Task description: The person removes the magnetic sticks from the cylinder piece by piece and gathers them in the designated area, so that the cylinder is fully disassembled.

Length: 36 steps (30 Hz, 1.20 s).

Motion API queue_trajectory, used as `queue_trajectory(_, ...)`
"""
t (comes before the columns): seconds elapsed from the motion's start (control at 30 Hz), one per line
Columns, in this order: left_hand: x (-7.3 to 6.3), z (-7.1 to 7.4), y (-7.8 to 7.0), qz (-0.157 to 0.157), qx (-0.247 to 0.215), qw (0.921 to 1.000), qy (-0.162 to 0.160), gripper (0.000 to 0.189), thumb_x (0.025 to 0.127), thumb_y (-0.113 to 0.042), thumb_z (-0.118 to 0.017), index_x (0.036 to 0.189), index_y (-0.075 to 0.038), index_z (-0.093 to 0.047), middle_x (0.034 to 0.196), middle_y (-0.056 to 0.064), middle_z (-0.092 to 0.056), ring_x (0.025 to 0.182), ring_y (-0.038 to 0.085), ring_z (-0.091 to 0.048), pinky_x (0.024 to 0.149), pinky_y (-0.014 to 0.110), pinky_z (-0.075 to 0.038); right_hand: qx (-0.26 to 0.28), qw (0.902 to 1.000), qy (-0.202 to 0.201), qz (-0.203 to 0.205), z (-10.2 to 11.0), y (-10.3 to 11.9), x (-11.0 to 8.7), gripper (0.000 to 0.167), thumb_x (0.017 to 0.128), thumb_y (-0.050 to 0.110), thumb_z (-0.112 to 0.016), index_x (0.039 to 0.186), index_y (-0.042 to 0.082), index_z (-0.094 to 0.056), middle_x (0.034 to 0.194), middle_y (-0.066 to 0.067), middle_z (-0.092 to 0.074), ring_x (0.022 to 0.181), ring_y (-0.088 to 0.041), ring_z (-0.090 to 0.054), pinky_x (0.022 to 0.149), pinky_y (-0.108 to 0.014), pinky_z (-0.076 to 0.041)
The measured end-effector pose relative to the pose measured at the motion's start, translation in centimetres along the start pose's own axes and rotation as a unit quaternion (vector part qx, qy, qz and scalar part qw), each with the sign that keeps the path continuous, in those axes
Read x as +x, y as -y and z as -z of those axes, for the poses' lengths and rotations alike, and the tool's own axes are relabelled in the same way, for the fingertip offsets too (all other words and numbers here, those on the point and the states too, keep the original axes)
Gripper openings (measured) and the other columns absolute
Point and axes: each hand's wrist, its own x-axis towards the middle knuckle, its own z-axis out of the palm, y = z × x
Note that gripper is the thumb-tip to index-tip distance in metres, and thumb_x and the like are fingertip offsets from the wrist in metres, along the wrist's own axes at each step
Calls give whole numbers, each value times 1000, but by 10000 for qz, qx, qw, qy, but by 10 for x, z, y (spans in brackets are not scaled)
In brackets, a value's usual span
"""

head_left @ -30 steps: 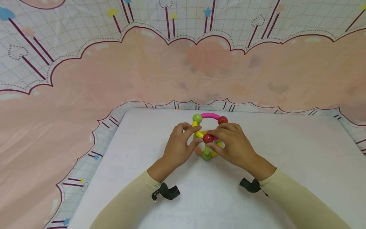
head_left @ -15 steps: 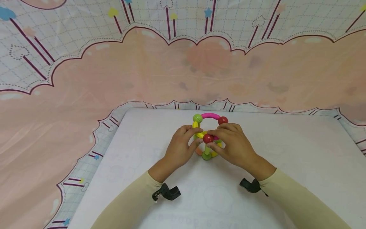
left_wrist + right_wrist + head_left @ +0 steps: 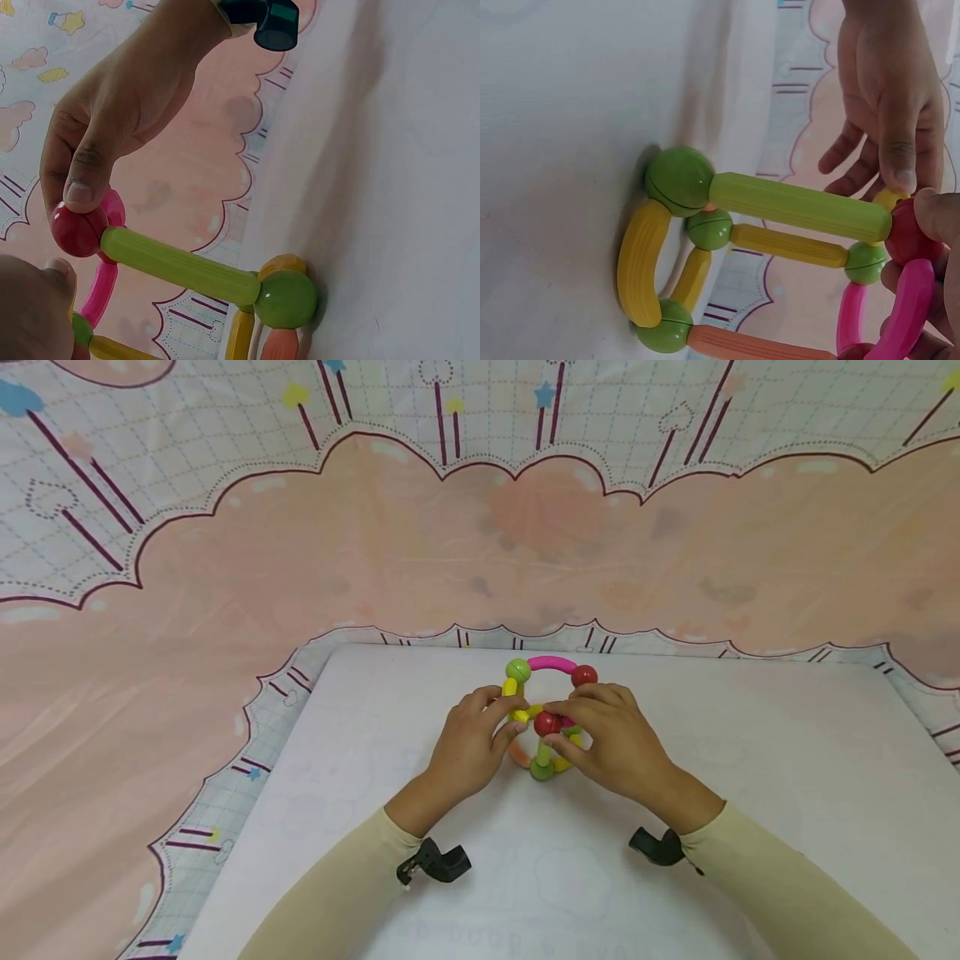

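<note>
A frame of coloured rods and balls, like a magnetic ball-and-rod toy, stands on the white tabletop. My left hand (image 3: 468,739) pinches a curved yellow rod (image 3: 510,689) between thumb and fingers, at the upper left of the frame. Its near end is slightly apart from a red ball (image 3: 547,723). With thumb and fingers my right hand (image 3: 618,739) holds that ball, which tops an upright light green rod (image 3: 180,262). Below, this rod meets a green ball (image 3: 679,181) at the table. A curved pink rod (image 3: 902,309) also joins the red ball.
Farther back, a light green ball (image 3: 517,670), a pink arc (image 3: 551,663) and another red ball (image 3: 584,675) form the frame's top. The white tabletop (image 3: 375,710) extends around it. A patterned peach-coloured cloth (image 3: 450,552) lies beyond the table edge.
The yellow rod's near end has come away from the red ball, shifting slightly left with my left hand. My right hand keeps its place on the ball.
</note>
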Motion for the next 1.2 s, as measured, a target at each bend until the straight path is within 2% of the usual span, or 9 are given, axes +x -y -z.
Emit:
queue_trajectory(0.33, -3, -3, 6, 93, 54, 9998, 191, 38, 101, -27, -71, 138, -19, -65, 142, 19, -56, 127, 36, -59, 105, 57, -50, 67, 9999, -67, 48, -1, -1, -2, 52, 82, 33, -91, 127, 13, -75, 109, -5, -79, 126, -33, -58, 108, -55, -43)
queue_trajectory(0.57, -4, -6, 11, 49, 3, 10000, 32, 42, 96, -18, -77, 136, -16, -65, 135, 16, -60, 125, 33, -60, 107, 56, -49, 43, 10000, -37, -24, -1, -1, -2, 52, 82, 33, -91, 128, 13, -75, 109, -6, -79, 127, -33, -58, 109, -55, -43)
queue_trajectory(0.73, -6, -9, 16, 4, -5, 10000, -82, 51, 95, -13, -77, 142, -12, -57, 134, 14, -64, 126, 32, -60, 110, 54, -47, 70, 10000, -14, -52, -2, -1, -3, 53, 83, 33, -90, 129, 14, -75, 110, -6, -79, 128, -33, -57, 109, -55, -43)
queue_trajectory(0.97, -7, -11, 22, 118, -73, 9997, -225, 66, 93, -8, -79, 150, -12, -47, 135, 14, -65, 123, 31, -64, 110, 54, -48, 88, 10000, -11, -3, -1, -1, -4, 53, 83, 33, -91, 129, 14, -75, 110, -6, -78, 127, -33, -58, 108, -55, -42)
queue_trajectory(1.2, -6, -13, 29, 131, -88, 9993, -344, 77, 91, -7, -80, 155, -13, -38, 121, 15, -69, 112, 33, -67, 105, 53, -51, 59, 9999, 116, -65, 0, 0, -4, 53, 85, 31, -89, 131, 13, -73, 115, -5, -78, 129, -33, -56, 109, -55, -43)
